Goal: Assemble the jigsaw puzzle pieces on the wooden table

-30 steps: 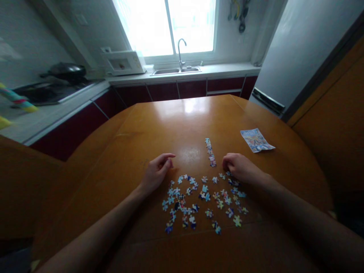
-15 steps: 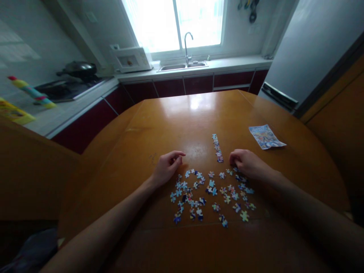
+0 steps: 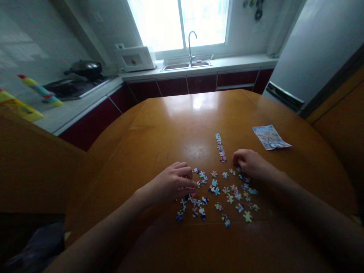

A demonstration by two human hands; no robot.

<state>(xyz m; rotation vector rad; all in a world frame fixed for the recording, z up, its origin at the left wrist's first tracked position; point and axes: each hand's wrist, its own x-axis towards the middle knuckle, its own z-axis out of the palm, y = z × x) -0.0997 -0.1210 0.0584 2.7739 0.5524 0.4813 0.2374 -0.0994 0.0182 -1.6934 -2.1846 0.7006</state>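
Note:
My left hand (image 3: 176, 181) hovers over the left part of a spread of loose jigsaw pieces (image 3: 202, 212). Its fingers are loosely bent and apart, with nothing visible in them, and it hides some pieces below. To the right, my right hand (image 3: 250, 163) rests at the upper right edge of the spread, fingers curled in; whatever they may hold is hidden. Between and beyond the hands lies a narrow strip of joined jigsaw pieces (image 3: 220, 148), its near end just left of my right hand. Single pieces, such as a yellow-green one (image 3: 247, 216), lie nearer to me.
A creased picture sheet (image 3: 271, 137) lies on the wooden table (image 3: 170, 125) at the right. Beyond the table are a counter with a sink (image 3: 186, 65), a microwave (image 3: 136, 58), and a stove with a pan (image 3: 85, 69). A fridge (image 3: 309, 49) stands at the right.
My left hand has moved down and right from beyond the pieces to above them, now covering some. My right hand keeps its place beside the strip. The view has shifted slightly.

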